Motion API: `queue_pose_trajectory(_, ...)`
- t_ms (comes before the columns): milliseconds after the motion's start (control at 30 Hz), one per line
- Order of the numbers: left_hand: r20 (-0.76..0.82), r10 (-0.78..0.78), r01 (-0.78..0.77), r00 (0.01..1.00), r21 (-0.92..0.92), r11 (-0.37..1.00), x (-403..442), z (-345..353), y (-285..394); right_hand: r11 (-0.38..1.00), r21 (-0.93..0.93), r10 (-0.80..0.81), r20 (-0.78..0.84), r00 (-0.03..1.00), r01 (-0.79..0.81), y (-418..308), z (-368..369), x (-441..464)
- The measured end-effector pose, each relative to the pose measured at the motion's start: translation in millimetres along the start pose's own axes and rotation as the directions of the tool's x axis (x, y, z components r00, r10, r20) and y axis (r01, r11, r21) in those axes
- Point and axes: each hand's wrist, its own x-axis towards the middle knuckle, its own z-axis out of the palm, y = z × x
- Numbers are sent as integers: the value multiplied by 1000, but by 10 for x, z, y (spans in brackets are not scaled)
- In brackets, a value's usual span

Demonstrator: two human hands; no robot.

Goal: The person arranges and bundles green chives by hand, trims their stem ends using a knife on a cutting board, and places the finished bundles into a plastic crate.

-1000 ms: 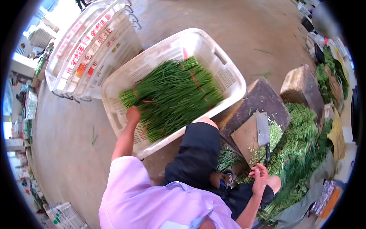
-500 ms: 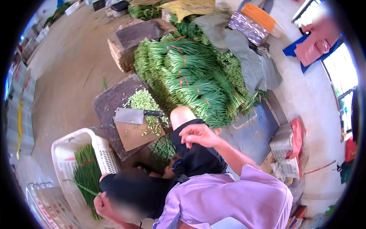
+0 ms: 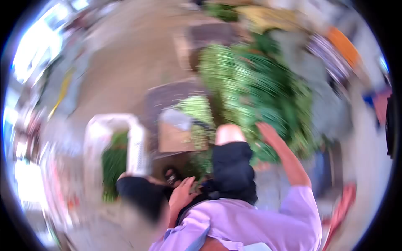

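Observation:
My right hand (image 3: 267,133) reaches out over the near edge of a large pile of green stalk bunches (image 3: 268,88), fingers stretched. Blur hides whether it touches them. My left hand (image 3: 182,195) is by my lap, its fingers apart, with no stalk visible in it. A cleaver (image 3: 178,120) lies across a brown cutting board (image 3: 173,139) on a dark block ahead of me. Chopped pale-green pieces (image 3: 197,108) are heaped beside the blade. To my left, a white plastic basket (image 3: 136,142) holds a bunch of dark-green stalks (image 3: 115,167).
A second dark block (image 3: 211,33) stands beyond the pile. Grey sheeting (image 3: 328,100) covers the pile's right side, and a yellow sack (image 3: 268,19) lies at the back. Loose greens (image 3: 200,163) lie on the floor below the board.
The view has swung left and blurred. My right hand has stretched forward to the pile. My left hand has come from the basket side to my lap; the stalk it held no longer shows.

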Motion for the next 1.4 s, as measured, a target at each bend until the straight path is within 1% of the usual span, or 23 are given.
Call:
queue_pose_trajectory(67,-98,-2,3,995,12,1000,-57,35,-128,995,94,26,179,984,-44,131,233,185)
queue_pose_trajectory(100,-26,-125,125,992,-30,992,-98,-36,-92,987,117,68,282,957,-105,281,455,328)
queue_pose_trajectory(133,-7,-264,263,964,-82,961,-160,-107,-4,995,91,10,254,967,-34,474,615,274)
queue_pose_trajectory(167,-92,-351,338,932,-128,932,-255,-103,-1,998,63,-21,310,950,1,491,536,259)
queue_pose_trajectory(233,-73,-342,332,937,-123,935,-372,-81,-116,998,55,10,430,903,-37,631,614,321)
queue_pose_trajectory(433,-233,-306,273,923,-163,948,-296,277,-235,999,8,-42,311,949,42,635,538,390)
queue_pose_trajectory(500,-189,-246,211,951,-187,959,-229,343,-255,993,78,45,475,879,-93,681,356,376)
queue_pose_trajectory(567,-162,-243,209,956,-203,957,-267,148,-125,986,151,15,376,926,-77,382,-256,303)
queue_pose_trajectory(633,-91,-238,206,967,-266,942,-302,-29,-58,745,651,-46,265,963,-144,236,-792,282)
queue_pose_trajectory(667,-244,-142,62,960,-307,950,-274,66,-222,685,708,-36,268,963,-171,355,-845,453)
queue_pose_trajectory(733,-249,-142,24,958,-425,905,-211,-180,-184,543,779,72,330,941,-315,458,-1365,525)
queue_pose_trajectory(767,-289,-104,-49,952,-479,877,-136,-303,-150,435,883,61,167,984,-177,203,-1816,569)
queue_pose_trajectory(800,-285,-124,-26,951,-472,881,-57,-561,8,402,881,92,232,968,-249,145,-2103,677)
queue_pose_trajectory(867,-361,-57,-236,931,-711,662,225,-849,147,404,915,114,-66,991,15,-260,-2615,874)
queue_pose_trajectory(933,-443,109,-403,890,-653,641,451,-1309,493,383,914,20,-157,987,137,-885,-3180,1085)
queue_pose_trajectory(967,-515,186,-504,837,-591,630,588,-1439,588,288,935,-78,-192,978,207,-1213,-3387,1186)
queue_pose_trajectory(1000,-584,264,-603,768,-520,604,696,-1565,697,253,958,-109,-108,988,132,-1472,-3527,1265)
queue_pose_trajectory(1067,-657,302,-689,690,-469,553,803,-1817,909,199,977,-239,-31,970,81,-2161,-3762,1502)
queue_pose_trajectory(1133,-708,320,-737,629,-413,535,793,-1980,990,192,967,-357,-93,929,170,-2644,-3674,1733)
queue_pose_trajectory(1167,-689,242,-702,683,-528,478,736,-2011,982,210,935,-414,-179,892,285,-2802,-3408,1918)
queue_pose_trajectory(1200,-657,163,-657,736,-635,407,664,-2022,951,158,951,-466,-165,869,265,-2962,-3214,2015)
queue_pose_trajectory(1300,-689,-9,-644,725,-682,346,642,-1924,661,124,988,-627,5,779,93,-3229,-2706,2153)
queue_pose_trajectory(1400,-735,-159,-634,659,-656,409,729,-1712,304,169,973,-712,11,702,156,-3351,-2272,2193)
